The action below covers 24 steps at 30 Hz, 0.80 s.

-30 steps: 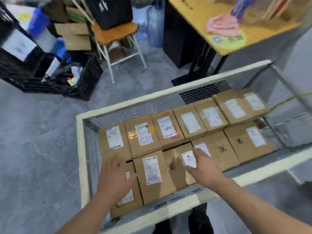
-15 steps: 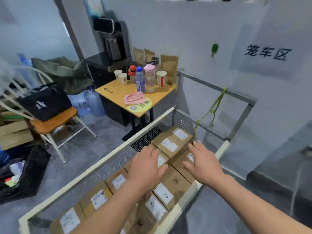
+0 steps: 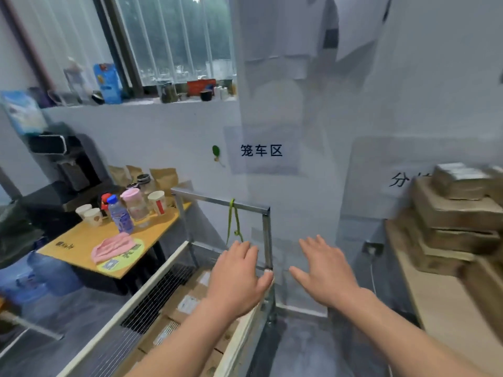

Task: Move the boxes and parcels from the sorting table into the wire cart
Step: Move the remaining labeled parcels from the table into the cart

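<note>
hovering empty, spread: left grip [image 3: 234, 278], right grip [image 3: 326, 276]; brown labelled boxes [image 3: 187, 303] fill wire cart [image 3: 152, 289].

Both hands, left hand [image 3: 236, 278] and right hand [image 3: 325, 270], are hovering empty, fingers spread, beside the wire cart [image 3: 152, 291]; boxes [image 3: 451, 213] are sitting stacked on the table [image 3: 446, 317].

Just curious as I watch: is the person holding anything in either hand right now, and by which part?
Nothing is held. The left hand and right hand are both open and empty, fingers spread, raised in the air.
</note>
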{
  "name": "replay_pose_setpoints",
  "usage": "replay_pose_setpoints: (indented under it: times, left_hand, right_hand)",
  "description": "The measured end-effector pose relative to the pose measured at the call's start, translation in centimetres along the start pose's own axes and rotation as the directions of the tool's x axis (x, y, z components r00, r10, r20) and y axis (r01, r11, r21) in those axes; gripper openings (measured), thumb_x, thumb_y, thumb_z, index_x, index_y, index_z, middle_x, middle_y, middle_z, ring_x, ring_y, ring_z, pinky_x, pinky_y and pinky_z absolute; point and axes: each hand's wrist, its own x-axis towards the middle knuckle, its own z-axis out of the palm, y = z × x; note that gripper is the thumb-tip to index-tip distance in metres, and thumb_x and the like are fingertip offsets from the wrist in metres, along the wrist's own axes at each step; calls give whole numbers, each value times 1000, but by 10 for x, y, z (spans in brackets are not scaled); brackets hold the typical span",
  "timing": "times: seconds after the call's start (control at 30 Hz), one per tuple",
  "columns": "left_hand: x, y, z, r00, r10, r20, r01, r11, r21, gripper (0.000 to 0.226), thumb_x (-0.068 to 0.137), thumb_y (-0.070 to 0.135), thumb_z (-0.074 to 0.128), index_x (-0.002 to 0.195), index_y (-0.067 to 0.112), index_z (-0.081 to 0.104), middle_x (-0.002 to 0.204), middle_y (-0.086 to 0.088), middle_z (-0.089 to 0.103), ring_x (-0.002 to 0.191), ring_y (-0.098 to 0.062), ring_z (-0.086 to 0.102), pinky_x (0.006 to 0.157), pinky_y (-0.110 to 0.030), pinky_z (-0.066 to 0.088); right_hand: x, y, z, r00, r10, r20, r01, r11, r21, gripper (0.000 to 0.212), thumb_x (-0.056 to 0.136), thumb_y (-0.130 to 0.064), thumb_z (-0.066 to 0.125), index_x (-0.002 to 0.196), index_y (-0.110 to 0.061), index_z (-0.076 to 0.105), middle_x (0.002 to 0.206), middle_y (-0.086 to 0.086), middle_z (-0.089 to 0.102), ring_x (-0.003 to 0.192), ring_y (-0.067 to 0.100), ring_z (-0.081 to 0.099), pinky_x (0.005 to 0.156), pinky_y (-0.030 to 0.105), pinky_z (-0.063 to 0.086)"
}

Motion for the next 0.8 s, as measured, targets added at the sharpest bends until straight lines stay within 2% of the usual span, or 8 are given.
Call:
replay_pose_setpoints:
  times: [0.07,0.17,0.2,0.27,0.43,0.63,0.73,0.8]
  left_hand:
    - [19,34,-3,999,35,-4,-35,999,21,62,96,59,41,140,16,50,146,-1,48,137,-22,42,111,-36,35]
    - [44,80,-9,996,86,-22,-85,996,22,60,85,60,42,113,13,69,116,-4,67,107,-26,66,87,-36,55]
    - [52,95,-8,993,114,-36,-113,993,25,63,84,61,40,113,14,69,114,-4,68,106,-26,67,86,-36,56]
    - [68,122,-5,987,156,-50,-155,988,17,73,85,65,31,128,14,62,128,-3,63,120,-27,59,98,-39,48]
    - [97,185,-5,969,248,-15,-248,969,-13,85,82,68,17,138,16,54,133,-1,59,125,-25,53,103,-37,40]
    - [137,234,7,928,371,-27,-372,928,-33,71,85,64,29,118,14,66,112,-3,68,103,-29,66,87,-38,51]
    - [159,258,14,894,449,-5,-448,892,-55,82,84,69,16,135,18,54,134,0,58,122,-23,55,101,-36,43]
    - [175,271,15,867,498,1,-496,866,-67,71,93,67,25,144,22,44,144,4,50,131,-19,47,105,-33,37]
  right_hand:
    - [-5,33,-17,998,43,-37,-43,999,6,72,97,-58,49,155,-20,33,160,0,36,154,24,21,119,41,27]
    - [-14,78,-39,992,96,-83,-96,995,-3,75,97,-60,47,158,-21,29,163,-1,32,156,22,17,121,39,23]
    - [-18,93,-46,989,112,-95,-113,994,-2,75,97,-60,47,158,-21,28,164,-1,30,156,21,15,121,39,22]
    - [-24,119,-58,983,149,-111,-149,989,7,74,99,-59,45,159,-22,25,166,-3,25,157,19,12,122,38,19]
    - [-36,176,-78,951,268,-156,-266,963,32,75,99,-61,43,161,-23,23,168,-5,23,157,17,10,122,39,19]
    - [-51,222,-94,898,395,-194,-398,917,26,71,99,-60,43,158,-24,28,164,-8,32,156,17,15,120,40,24]
    - [-57,242,-100,864,457,-210,-461,887,30,70,99,-60,44,158,-25,30,163,-8,33,155,17,17,121,42,26]
    - [-59,254,-105,830,513,-221,-517,855,43,72,99,-60,45,159,-26,28,165,-9,30,156,16,17,123,41,24]
